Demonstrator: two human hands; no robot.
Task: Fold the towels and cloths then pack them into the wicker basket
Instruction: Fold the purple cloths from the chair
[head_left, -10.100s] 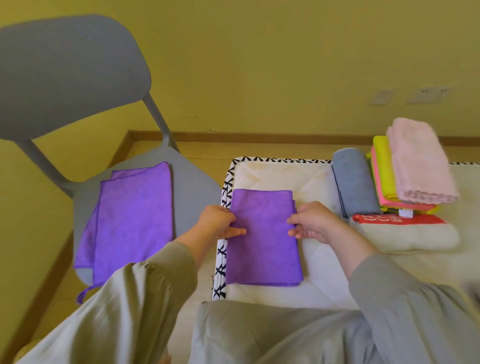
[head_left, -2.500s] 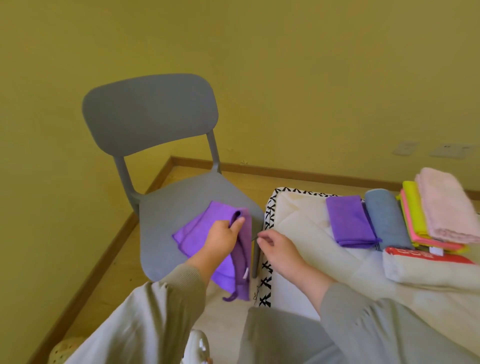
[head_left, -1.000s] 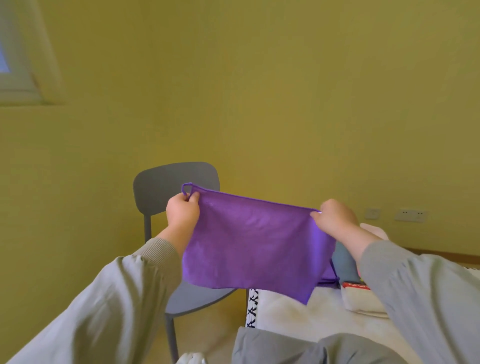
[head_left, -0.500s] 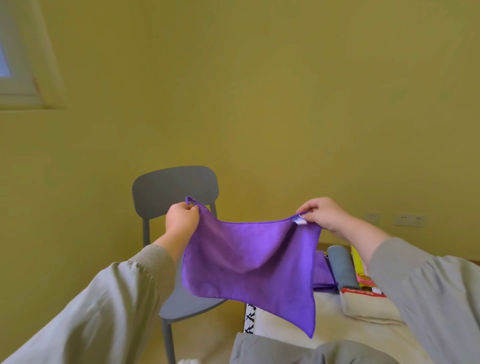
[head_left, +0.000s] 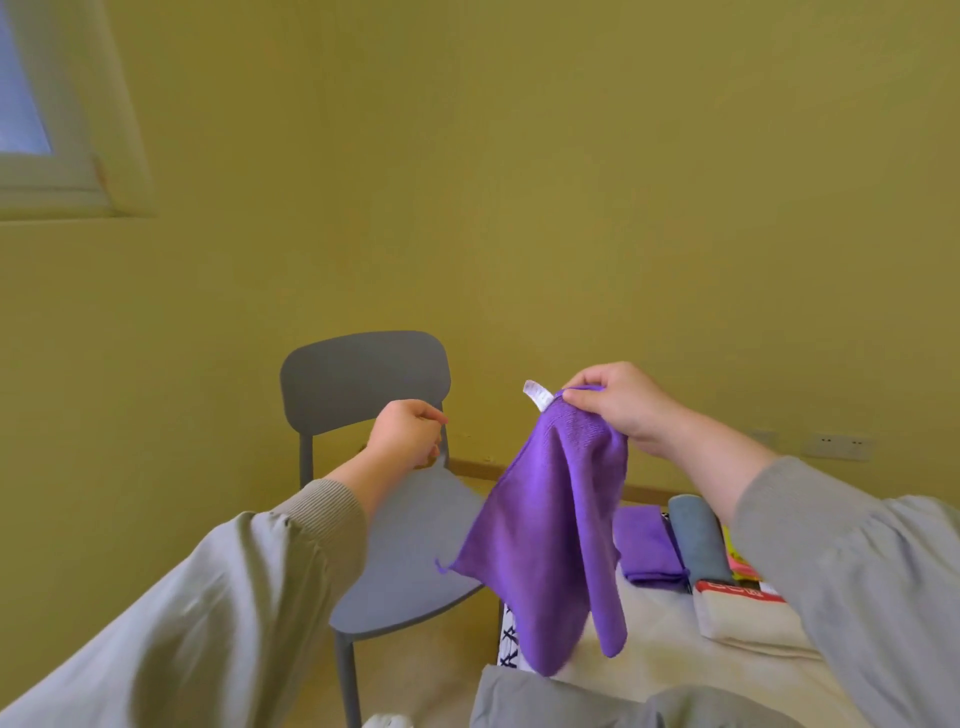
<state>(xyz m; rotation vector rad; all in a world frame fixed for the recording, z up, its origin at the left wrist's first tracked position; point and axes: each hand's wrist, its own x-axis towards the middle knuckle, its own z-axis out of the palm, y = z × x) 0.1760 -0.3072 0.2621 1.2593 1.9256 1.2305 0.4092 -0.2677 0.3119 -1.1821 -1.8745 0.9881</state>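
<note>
A purple cloth (head_left: 550, 540) hangs unfolded in the air from one corner with a white tag, and my right hand (head_left: 618, 405) pinches that corner. My left hand (head_left: 408, 434) hovers to the left of the cloth with curled fingers and holds nothing. On the white bed surface (head_left: 670, 644) at the lower right lie a folded purple cloth (head_left: 647, 545), a rolled grey-blue towel (head_left: 696, 535), a cream towel with a red band (head_left: 737, 608) and a sliver of yellow and pink cloths (head_left: 737, 564). No wicker basket shows in this view.
A grey plastic chair (head_left: 410, 540) stands below my left hand, its seat bare, next to the bed's black-and-white patterned edge (head_left: 509, 642). A yellow wall fills the background, with a window (head_left: 31, 104) at the upper left and wall sockets (head_left: 836, 447) at the right.
My left hand has let go of its corner of the purple cloth, which now hangs bunched from my right hand alone. Before that the cloth was lifted off the chair and spread between both hands.
</note>
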